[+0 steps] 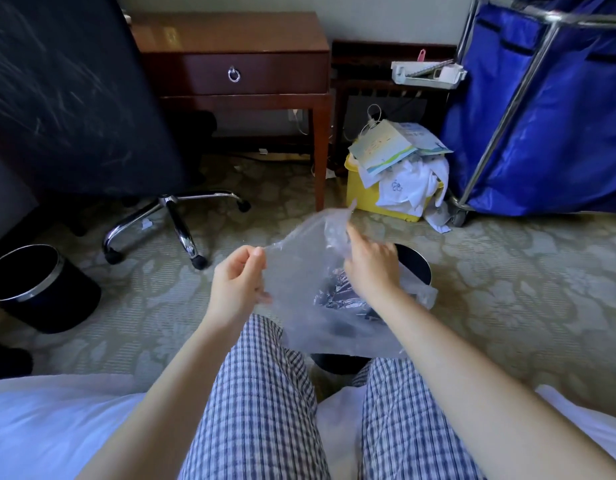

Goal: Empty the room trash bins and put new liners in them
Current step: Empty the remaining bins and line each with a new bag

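A clear plastic liner (299, 289) is spread in the air between my hands, above my knees. My left hand (237, 282) pinches its left edge between thumb and fingers. My right hand (370, 265) grips the liner's upper right part, fingers curled into the film. Behind and under the liner stands a black round bin (419, 266) with a silver rim, mostly hidden by the plastic; crumpled film shows inside it. A second black bin (40, 289) with a silver rim stands on the carpet at the far left, with no liner visible in it.
A yellow bin (360, 192) heaped with paper and white cloth stands by the wall. A blue housekeeping cart (549, 109) is at the right, a wooden desk (237, 57) and a black office chair (74, 91) at the left. White bedding lies at the bottom.
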Available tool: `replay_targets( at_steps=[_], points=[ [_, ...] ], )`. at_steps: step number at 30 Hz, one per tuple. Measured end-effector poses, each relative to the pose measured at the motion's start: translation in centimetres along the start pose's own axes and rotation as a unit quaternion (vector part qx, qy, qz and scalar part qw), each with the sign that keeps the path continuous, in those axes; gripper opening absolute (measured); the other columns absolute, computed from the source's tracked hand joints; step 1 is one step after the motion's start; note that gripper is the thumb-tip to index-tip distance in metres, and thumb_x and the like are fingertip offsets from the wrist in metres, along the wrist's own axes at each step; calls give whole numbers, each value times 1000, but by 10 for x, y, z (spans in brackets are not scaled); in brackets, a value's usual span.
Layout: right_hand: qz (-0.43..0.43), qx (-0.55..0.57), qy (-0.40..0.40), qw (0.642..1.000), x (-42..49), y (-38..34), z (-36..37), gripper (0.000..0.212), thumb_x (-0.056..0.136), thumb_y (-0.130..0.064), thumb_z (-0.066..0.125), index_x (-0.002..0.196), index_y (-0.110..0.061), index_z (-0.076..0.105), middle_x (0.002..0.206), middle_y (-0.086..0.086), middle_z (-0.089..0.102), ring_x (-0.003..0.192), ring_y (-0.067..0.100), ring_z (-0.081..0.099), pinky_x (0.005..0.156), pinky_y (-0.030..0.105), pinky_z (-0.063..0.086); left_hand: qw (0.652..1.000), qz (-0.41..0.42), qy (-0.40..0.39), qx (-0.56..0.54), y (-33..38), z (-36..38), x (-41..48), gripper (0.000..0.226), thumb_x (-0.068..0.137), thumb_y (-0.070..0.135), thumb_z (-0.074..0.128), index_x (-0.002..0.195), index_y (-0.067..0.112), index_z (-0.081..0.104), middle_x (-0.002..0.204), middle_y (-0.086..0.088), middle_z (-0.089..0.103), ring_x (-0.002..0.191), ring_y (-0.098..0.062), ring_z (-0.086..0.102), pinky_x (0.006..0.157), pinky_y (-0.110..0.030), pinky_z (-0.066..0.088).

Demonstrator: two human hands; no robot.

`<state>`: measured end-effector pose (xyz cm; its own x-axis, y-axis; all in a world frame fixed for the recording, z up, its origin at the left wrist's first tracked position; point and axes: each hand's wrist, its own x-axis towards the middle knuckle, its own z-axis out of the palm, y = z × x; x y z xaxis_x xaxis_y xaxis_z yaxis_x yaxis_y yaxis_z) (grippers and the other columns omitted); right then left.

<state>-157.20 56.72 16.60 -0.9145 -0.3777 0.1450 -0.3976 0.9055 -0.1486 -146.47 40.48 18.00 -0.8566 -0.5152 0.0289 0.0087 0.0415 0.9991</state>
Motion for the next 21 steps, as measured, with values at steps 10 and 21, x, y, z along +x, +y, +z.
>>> replay_targets(
  at_steps=[10, 21],
  points=[
    [118, 35, -60, 991, 8, 72, -3, 25, 89, -2, 39, 83, -18, 58, 81, 5, 56, 76, 29, 53, 60, 30, 37, 956, -114, 261, 78, -28, -50, 40, 33, 97, 21, 44, 65, 13, 49, 63, -6, 44, 58, -22, 45, 50, -28, 43],
    [-70, 55, -142, 986, 2, 38, -26, 108, 75, -46, 74, 152, -28, 0, 160, -1, 3, 147, 22, 5, 116, 48, 11, 993, -76, 74, 44, -9, -7, 32, 34, 98, 19, 45, 65, 14, 46, 59, -4, 33, 54, -12, 34, 38, -17, 44]
  ],
)
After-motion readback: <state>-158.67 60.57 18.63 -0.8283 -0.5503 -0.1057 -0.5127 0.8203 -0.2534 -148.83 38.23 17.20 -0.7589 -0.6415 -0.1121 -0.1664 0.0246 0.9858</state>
